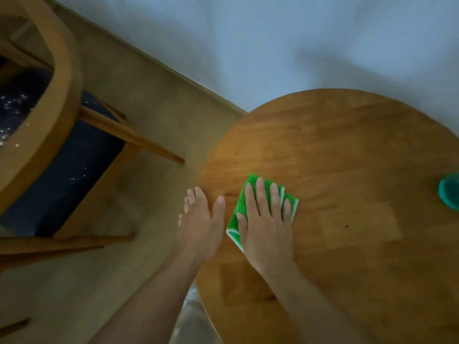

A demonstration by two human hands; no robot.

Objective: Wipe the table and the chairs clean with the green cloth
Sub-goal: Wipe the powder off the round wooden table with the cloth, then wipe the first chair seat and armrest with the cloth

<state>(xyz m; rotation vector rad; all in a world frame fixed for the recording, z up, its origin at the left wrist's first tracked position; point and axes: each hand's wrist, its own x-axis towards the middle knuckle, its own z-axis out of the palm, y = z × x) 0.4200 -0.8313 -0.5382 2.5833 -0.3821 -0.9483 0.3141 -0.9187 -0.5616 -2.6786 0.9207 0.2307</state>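
From the head view, the right hand [267,227] lies flat on a folded, bright green, nubbly cloth with a white edge [258,207], fingers [260,192] straight and slightly spread, pressing it onto the round, honey-coloured wooden desk [347,170] near its left rim. The left hand [202,219] rests at that rim just beside the cloth, fingers straight and close together, gripping nothing. A wooden chair with a dark blue seat [62,155] stands well apart on the left, on the floor. A teal round object [449,191] sits at the desk's right side, too blurred to identify. The cloth looks soft, light and limp; a flat palm should keep it folded, and pinching a corner would lift it.
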